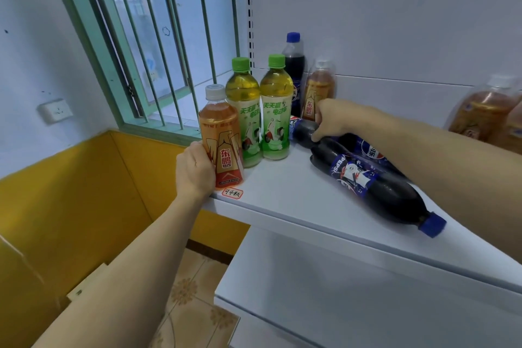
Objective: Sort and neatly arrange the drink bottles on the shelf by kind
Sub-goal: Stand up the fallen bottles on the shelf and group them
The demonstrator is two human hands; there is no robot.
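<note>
My left hand grips an orange energy-drink bottle standing upright at the shelf's front left corner. Behind it stand two green-capped tea bottles. My right hand is closed on the neck end of a cola bottle that lies on its side. Another lying cola bottle points its blue cap at the front edge. An upright cola bottle and another orange bottle stand at the back wall. My right forearm hides part of the lying bottles.
The white shelf has a small handwritten label at its front left corner. More orange bottles stand at the far right. A lower shelf sits below. A barred window is to the left.
</note>
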